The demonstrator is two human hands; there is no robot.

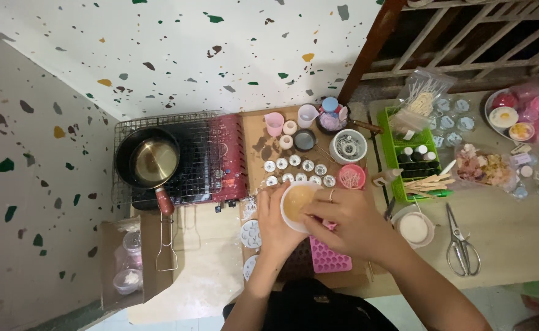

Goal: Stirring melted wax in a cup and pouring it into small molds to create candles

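My left hand (275,222) and my right hand (350,222) together hold a small white cup (297,204) filled with tan liquid, above a brown work board (263,144). A ring sits on a finger of my right hand. Under the hands lies a pink heart-shaped silicone mould (329,257). Two white round moulds (250,234) lie just left of my left hand. Several small round tins (300,170) stand in rows just beyond the cup.
A pan (150,160) sits on a wire rack over a red portable stove (227,156) at left. A green basket (413,160) with bottles and sticks, scissors (461,245), a white bowl (414,228), measuring cups (275,122) and bowls of pink items (520,116) stand around the wooden table.
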